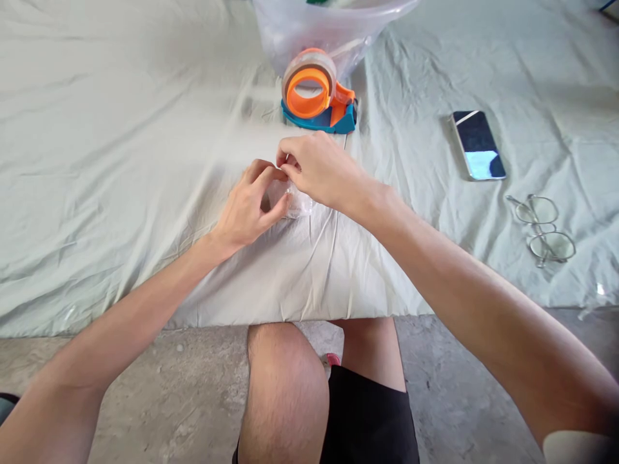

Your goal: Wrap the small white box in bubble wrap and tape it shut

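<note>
Left grip (pixel 249 206): closed around a small clear packet (pixel 297 205). Packet is cupped from the left, thumb seen under it, fingers curled over the top. Right grip (pixel 319 171): fingertips pinched together on the packet's upper edge, just beside the left fingertips and touching them. Contents of the packet cannot be made out; only crinkled clear film is seen.

Packet is held low over the white cloth-covered counter (pixel 120 129), near the front centre. Whether it rests on the cloth cannot be told.

Tape dispenser (pixel 316 93): orange hub, blue base, roll of clear tape mounted. It is stood on the cloth just beyond the hands, apart from them. Clear plastic bag (pixel 309 26) is placed directly behind the dispenser, at the top edge of the view; its contents are blurred.

Right of the hands, well apart: phone (pixel 478 145) laid flat, screen up and dark. Glasses (pixel 544 229) are laid nearer the front edge, folded, just below the phone.

Cloth is wrinkled throughout and draped over the front edge. Concrete floor (pixel 459 386) is seen below. Bare knees and black shorts (pixel 367 419) are seen at bottom centre, between the forearms.
</note>
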{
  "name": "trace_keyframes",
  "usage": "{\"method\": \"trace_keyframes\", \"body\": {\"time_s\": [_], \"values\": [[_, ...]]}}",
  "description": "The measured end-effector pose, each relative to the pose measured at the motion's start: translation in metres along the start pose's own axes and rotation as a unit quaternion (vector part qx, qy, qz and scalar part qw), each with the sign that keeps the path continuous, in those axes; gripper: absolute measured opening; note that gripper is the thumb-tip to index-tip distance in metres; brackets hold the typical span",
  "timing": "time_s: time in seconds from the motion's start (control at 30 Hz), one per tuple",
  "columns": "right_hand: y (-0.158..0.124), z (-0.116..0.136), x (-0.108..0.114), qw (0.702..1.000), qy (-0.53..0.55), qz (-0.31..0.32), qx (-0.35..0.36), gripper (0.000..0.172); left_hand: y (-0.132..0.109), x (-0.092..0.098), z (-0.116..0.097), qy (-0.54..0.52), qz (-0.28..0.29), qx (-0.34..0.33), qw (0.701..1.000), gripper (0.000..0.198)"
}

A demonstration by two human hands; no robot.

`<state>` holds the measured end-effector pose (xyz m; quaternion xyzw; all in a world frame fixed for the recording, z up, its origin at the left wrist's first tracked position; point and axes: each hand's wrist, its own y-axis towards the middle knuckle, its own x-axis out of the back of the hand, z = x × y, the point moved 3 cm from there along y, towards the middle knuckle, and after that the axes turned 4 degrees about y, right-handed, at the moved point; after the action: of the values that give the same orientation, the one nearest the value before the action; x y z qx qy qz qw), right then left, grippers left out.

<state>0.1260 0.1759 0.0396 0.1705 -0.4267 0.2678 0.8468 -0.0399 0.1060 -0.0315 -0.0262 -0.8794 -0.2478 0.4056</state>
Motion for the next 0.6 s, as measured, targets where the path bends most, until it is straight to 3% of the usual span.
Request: {"method": "trace_keyframes", "body": {"time_s": [0.23, 0.33, 0.6], "values": [[-0.003, -0.017, -0.006, 0.997, 0.081, -0.01, 0.005, 0.015, 0.0, 0.0, 0.002, -0.034, -0.04, -0.021, 0.998, 0.026], [-0.004, -0.015, -0.004, 0.997, 0.082, -0.007, 0.003, 0.01, 0.001, -0.001, 0.001, -0.05, -0.015, 0.004, 0.999, 0.026], [-0.011, -0.002, 0.0, 0.999, 0.048, -0.005, -0.02, 0.023, 0.0, -0.003, 0.004, -0.081, 0.018, 0.069, 0.994, 0.036]]}}
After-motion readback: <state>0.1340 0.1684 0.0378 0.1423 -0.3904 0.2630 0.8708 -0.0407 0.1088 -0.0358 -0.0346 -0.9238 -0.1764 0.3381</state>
